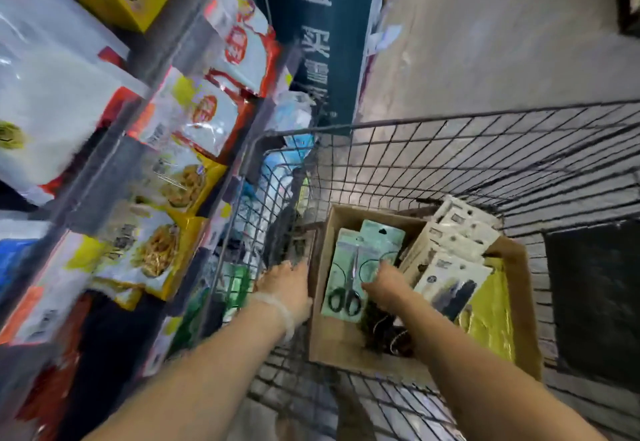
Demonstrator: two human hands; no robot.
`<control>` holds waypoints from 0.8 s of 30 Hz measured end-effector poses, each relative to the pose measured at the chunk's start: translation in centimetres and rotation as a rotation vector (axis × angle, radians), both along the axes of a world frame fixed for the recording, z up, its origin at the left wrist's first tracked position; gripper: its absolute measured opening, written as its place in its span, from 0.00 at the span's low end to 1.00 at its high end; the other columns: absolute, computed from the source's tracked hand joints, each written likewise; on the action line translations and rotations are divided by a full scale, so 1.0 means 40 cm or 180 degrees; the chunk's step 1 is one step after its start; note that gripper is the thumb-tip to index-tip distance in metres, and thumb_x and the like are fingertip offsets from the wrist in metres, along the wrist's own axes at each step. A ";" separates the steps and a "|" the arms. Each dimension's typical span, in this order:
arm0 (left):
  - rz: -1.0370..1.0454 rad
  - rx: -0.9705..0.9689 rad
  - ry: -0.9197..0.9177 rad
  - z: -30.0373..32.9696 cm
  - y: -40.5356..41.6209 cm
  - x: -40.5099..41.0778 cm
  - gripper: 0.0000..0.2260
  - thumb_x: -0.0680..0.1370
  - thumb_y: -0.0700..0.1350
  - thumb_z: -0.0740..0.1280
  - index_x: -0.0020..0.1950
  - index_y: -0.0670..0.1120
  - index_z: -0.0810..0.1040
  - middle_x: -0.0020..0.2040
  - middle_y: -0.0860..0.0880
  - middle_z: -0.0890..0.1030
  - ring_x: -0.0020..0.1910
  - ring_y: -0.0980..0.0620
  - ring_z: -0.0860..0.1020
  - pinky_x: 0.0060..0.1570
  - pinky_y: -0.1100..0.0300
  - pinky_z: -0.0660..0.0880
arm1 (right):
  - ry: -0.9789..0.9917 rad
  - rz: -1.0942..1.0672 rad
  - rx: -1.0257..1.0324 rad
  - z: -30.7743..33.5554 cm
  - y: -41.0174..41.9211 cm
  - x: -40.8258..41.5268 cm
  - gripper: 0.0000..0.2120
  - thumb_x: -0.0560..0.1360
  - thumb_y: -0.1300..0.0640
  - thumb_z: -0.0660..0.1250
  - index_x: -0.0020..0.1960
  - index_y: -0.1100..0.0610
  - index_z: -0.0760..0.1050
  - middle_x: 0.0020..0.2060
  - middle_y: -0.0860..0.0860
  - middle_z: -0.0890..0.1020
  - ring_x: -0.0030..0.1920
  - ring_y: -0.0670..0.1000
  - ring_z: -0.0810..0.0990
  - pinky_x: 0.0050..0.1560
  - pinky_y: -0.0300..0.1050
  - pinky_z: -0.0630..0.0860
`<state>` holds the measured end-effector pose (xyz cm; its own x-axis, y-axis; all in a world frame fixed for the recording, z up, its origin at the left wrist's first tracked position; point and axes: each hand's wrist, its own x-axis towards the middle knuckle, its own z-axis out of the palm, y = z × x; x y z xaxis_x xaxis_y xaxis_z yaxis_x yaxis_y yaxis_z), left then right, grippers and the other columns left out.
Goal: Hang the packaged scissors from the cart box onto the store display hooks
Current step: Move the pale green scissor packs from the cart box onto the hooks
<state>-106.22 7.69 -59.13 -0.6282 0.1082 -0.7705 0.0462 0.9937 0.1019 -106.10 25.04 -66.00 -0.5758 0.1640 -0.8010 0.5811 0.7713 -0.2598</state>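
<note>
Right hand (384, 288) reaches into brown cardboard box (519, 267) inside black wire cart (450, 149), fingers on mint-green carded scissors pack (346, 277); whether they grip it, cannot tell. Left hand (289, 286) rests on box's left wall, fingers mostly straight. Step: picking pack. Next likely calls for firm pinch, lift clear, turn toward hooks, none visible.

Mint-green carded scissors pack (348, 277) with black handles; plain brown cardboard box (519, 288); white-and-black carded packs (450, 253) at two o'clock; dark wire-grid cart (450, 163).
</note>
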 end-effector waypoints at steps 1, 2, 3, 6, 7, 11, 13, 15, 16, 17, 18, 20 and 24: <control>0.0055 0.0034 -0.0043 -0.020 0.005 -0.008 0.29 0.79 0.51 0.61 0.76 0.46 0.53 0.74 0.43 0.60 0.72 0.41 0.61 0.67 0.48 0.65 | -0.0096 -0.0140 -0.0032 -0.020 0.004 -0.012 0.25 0.77 0.54 0.64 0.69 0.65 0.63 0.66 0.61 0.71 0.66 0.60 0.72 0.66 0.51 0.70; 0.0122 0.0060 -0.0075 -0.039 0.010 -0.013 0.29 0.79 0.51 0.61 0.76 0.45 0.53 0.74 0.42 0.60 0.72 0.41 0.61 0.67 0.48 0.65 | -0.0186 -0.0349 -0.0154 -0.039 0.004 -0.024 0.25 0.77 0.55 0.64 0.69 0.66 0.63 0.66 0.62 0.71 0.66 0.61 0.71 0.67 0.52 0.69; 0.0185 0.0077 -0.0095 -0.057 0.013 -0.015 0.29 0.79 0.51 0.61 0.76 0.45 0.53 0.74 0.42 0.60 0.72 0.41 0.61 0.68 0.49 0.65 | -0.0245 -0.0588 -0.0277 -0.062 0.002 -0.033 0.26 0.76 0.56 0.65 0.69 0.67 0.63 0.66 0.63 0.71 0.67 0.61 0.71 0.67 0.52 0.68; 0.0355 0.0149 -0.0078 -0.101 0.018 -0.014 0.29 0.79 0.50 0.62 0.76 0.46 0.53 0.74 0.43 0.59 0.72 0.42 0.61 0.69 0.49 0.65 | -0.0303 -0.0769 -0.0380 -0.123 -0.013 -0.052 0.26 0.76 0.54 0.66 0.69 0.65 0.65 0.66 0.61 0.72 0.66 0.60 0.72 0.67 0.51 0.69; 0.0420 0.0181 -0.0053 -0.110 0.019 -0.012 0.28 0.79 0.49 0.62 0.76 0.46 0.55 0.74 0.43 0.60 0.72 0.42 0.62 0.69 0.49 0.65 | -0.0240 -0.0769 -0.0330 -0.141 -0.016 -0.055 0.23 0.76 0.54 0.65 0.68 0.63 0.67 0.64 0.60 0.74 0.64 0.59 0.74 0.65 0.50 0.71; 0.0631 0.0352 0.0090 -0.114 0.019 -0.013 0.27 0.77 0.46 0.65 0.74 0.47 0.59 0.72 0.46 0.64 0.68 0.44 0.66 0.67 0.48 0.68 | -0.0028 -0.1030 -0.0175 -0.159 -0.010 -0.047 0.15 0.76 0.57 0.58 0.60 0.59 0.72 0.56 0.57 0.80 0.55 0.58 0.78 0.53 0.47 0.74; 0.0644 0.0390 0.0103 -0.102 0.021 -0.019 0.26 0.77 0.46 0.64 0.73 0.47 0.59 0.72 0.46 0.63 0.68 0.44 0.66 0.67 0.48 0.67 | 0.0152 -0.1092 -0.0285 -0.136 -0.002 -0.041 0.15 0.75 0.58 0.59 0.60 0.59 0.72 0.55 0.58 0.80 0.54 0.59 0.78 0.55 0.48 0.74; 0.0679 0.0440 0.0096 -0.086 0.025 -0.024 0.26 0.78 0.47 0.64 0.73 0.46 0.60 0.72 0.46 0.64 0.69 0.44 0.66 0.68 0.49 0.66 | 0.0365 -0.1069 -0.0374 -0.096 0.010 -0.036 0.14 0.77 0.58 0.59 0.61 0.60 0.70 0.54 0.58 0.79 0.55 0.60 0.77 0.55 0.49 0.73; 0.0738 0.0480 0.0106 -0.079 0.027 -0.026 0.26 0.78 0.48 0.64 0.74 0.47 0.59 0.72 0.46 0.64 0.69 0.45 0.65 0.69 0.49 0.66 | 0.0492 -0.1111 -0.0444 -0.076 0.019 -0.032 0.13 0.77 0.58 0.58 0.61 0.60 0.70 0.53 0.58 0.79 0.55 0.60 0.77 0.54 0.50 0.73; 0.0810 0.0544 0.0120 -0.067 0.031 -0.029 0.27 0.78 0.48 0.65 0.74 0.47 0.59 0.72 0.46 0.64 0.70 0.45 0.65 0.69 0.49 0.65 | 0.0623 -0.1199 -0.0554 -0.053 0.030 -0.027 0.12 0.78 0.58 0.59 0.60 0.59 0.70 0.52 0.57 0.79 0.54 0.59 0.77 0.55 0.50 0.74; 0.0914 0.0634 0.0125 -0.057 0.036 -0.032 0.29 0.77 0.49 0.66 0.75 0.47 0.58 0.72 0.46 0.64 0.70 0.45 0.65 0.70 0.50 0.64 | 0.0750 -0.1339 -0.0721 -0.029 0.043 -0.025 0.10 0.78 0.59 0.59 0.59 0.58 0.70 0.52 0.56 0.79 0.54 0.58 0.77 0.55 0.51 0.75; 0.1146 0.0923 0.0090 -0.033 0.048 -0.041 0.31 0.76 0.50 0.68 0.75 0.47 0.58 0.72 0.47 0.66 0.70 0.47 0.65 0.70 0.53 0.64 | 0.0832 -0.1758 -0.1350 0.030 0.067 -0.030 0.06 0.78 0.60 0.61 0.55 0.56 0.70 0.50 0.55 0.79 0.49 0.54 0.78 0.50 0.52 0.78; 0.1869 0.1401 -0.0171 -0.004 0.074 -0.059 0.33 0.73 0.52 0.71 0.74 0.48 0.59 0.68 0.49 0.72 0.66 0.47 0.71 0.66 0.51 0.69 | 0.0490 -0.1643 -0.2431 0.134 0.089 -0.065 0.05 0.79 0.61 0.61 0.53 0.54 0.73 0.47 0.53 0.80 0.48 0.53 0.80 0.47 0.49 0.80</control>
<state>-108.58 10.66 -59.28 -0.6405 0.0718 -0.7646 -0.4973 0.7199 0.4842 -108.69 28.60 -60.64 -0.6872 -0.1106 -0.7180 0.7212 0.0156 -0.6926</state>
